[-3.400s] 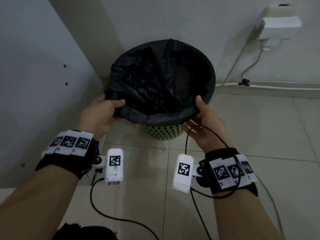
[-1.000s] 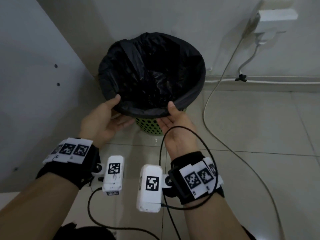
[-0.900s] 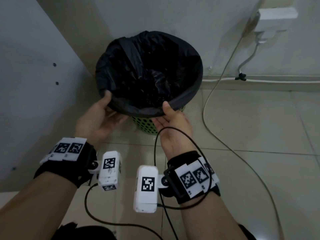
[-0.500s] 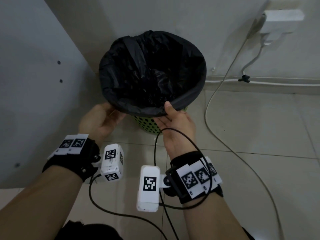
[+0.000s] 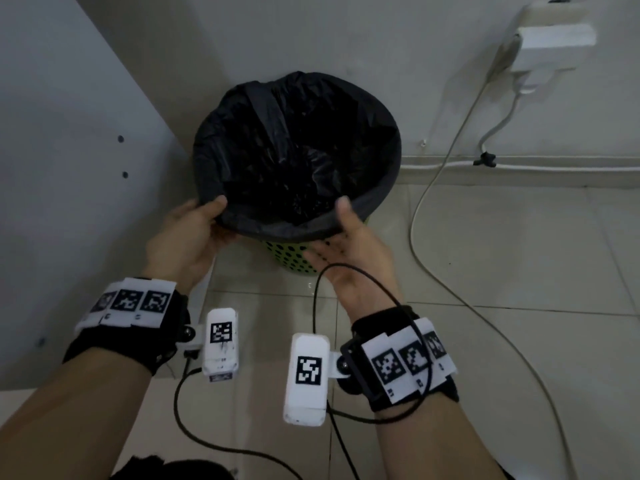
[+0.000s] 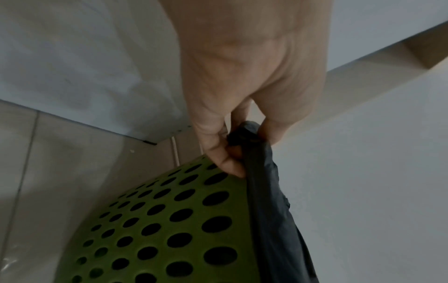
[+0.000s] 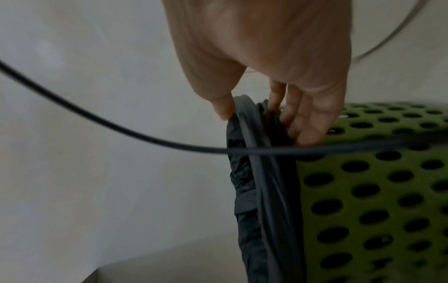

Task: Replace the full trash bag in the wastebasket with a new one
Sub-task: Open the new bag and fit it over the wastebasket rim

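Note:
A green perforated wastebasket (image 5: 291, 252) (image 6: 157, 229) (image 7: 375, 191) stands on the floor in the corner, lined with a black trash bag (image 5: 294, 150) folded over its rim. My left hand (image 5: 187, 237) (image 6: 232, 134) pinches the bag's folded edge (image 6: 244, 132) at the near left rim, thumb on top, fingers under. My right hand (image 5: 346, 244) (image 7: 266, 107) grips the bag's edge (image 7: 252, 122) at the near right rim, thumb inside, fingers beneath the fold against the basket. The bag's inside looks dark and crumpled.
A grey panel (image 5: 69, 150) stands close on the left, the wall right behind the basket. A white power strip (image 5: 554, 39) hangs on the wall at upper right; its cable (image 5: 426, 216) trails over the tiled floor. A black wrist cable (image 7: 121, 130) crosses the right wrist view.
Both hands have shifted along the near rim and slightly apart, still holding the bag's folded edge. The left thumb now lies on top of the rim. The basket has stayed in place.

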`<control>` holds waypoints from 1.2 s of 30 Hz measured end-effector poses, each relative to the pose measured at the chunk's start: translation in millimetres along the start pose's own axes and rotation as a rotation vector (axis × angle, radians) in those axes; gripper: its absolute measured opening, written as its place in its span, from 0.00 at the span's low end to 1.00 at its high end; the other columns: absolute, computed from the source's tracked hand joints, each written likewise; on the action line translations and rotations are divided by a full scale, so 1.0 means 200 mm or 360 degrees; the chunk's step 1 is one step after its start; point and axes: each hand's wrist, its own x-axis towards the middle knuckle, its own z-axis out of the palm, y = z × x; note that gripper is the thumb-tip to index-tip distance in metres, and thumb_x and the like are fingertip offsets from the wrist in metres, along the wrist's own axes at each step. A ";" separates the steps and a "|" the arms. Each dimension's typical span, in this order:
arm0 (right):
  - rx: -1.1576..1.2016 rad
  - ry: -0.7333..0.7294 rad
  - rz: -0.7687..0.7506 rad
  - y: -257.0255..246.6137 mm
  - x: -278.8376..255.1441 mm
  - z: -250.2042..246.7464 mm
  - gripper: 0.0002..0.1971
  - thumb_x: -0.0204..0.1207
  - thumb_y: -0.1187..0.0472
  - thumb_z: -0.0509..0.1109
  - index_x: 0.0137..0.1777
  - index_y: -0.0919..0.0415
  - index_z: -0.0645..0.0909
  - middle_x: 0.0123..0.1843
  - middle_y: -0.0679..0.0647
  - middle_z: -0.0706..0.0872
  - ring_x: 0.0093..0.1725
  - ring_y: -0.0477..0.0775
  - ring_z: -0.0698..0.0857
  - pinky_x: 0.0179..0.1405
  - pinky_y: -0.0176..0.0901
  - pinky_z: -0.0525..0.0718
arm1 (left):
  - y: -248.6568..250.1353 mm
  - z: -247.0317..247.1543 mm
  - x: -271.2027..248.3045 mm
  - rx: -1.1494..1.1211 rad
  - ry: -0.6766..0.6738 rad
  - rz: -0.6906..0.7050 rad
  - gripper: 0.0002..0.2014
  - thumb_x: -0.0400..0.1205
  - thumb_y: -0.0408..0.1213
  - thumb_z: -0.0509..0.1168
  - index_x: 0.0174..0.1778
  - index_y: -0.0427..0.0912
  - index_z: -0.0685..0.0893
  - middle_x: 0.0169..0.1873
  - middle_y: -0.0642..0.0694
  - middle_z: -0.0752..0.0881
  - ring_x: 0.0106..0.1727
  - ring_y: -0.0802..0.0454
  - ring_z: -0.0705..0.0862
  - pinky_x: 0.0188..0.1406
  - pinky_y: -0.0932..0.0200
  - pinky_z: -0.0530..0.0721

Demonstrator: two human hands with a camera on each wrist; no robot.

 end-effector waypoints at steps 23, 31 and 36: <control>0.0064 0.0105 -0.0018 -0.10 0.07 -0.04 0.01 0.79 0.65 0.73 0.47 0.60 0.83 0.36 0.52 0.85 0.31 0.50 0.82 0.35 0.43 0.78 | -0.03 0.07 -0.03 0.0027 0.0032 -0.0037 0.19 0.83 0.44 0.68 0.69 0.40 0.82 0.54 0.42 0.91 0.37 0.51 0.93 0.32 0.56 0.89; -0.0040 0.0130 -0.0096 -0.09 0.08 -0.09 0.14 0.74 0.54 0.80 0.53 0.62 0.85 0.34 0.53 0.87 0.28 0.49 0.82 0.27 0.41 0.81 | 0.03 0.00 0.02 0.0071 0.0093 0.0021 0.15 0.84 0.30 0.66 0.67 0.36 0.82 0.58 0.40 0.90 0.52 0.47 0.92 0.37 0.55 0.90; 0.0063 0.0074 -0.0151 -0.30 0.11 -0.14 0.08 0.78 0.60 0.76 0.49 0.66 0.87 0.42 0.60 0.93 0.42 0.58 0.91 0.48 0.53 0.93 | 0.08 0.01 0.04 0.0241 -0.0141 -0.0040 0.10 0.86 0.26 0.59 0.56 0.40 0.84 0.40 0.50 0.94 0.40 0.55 0.93 0.32 0.61 0.89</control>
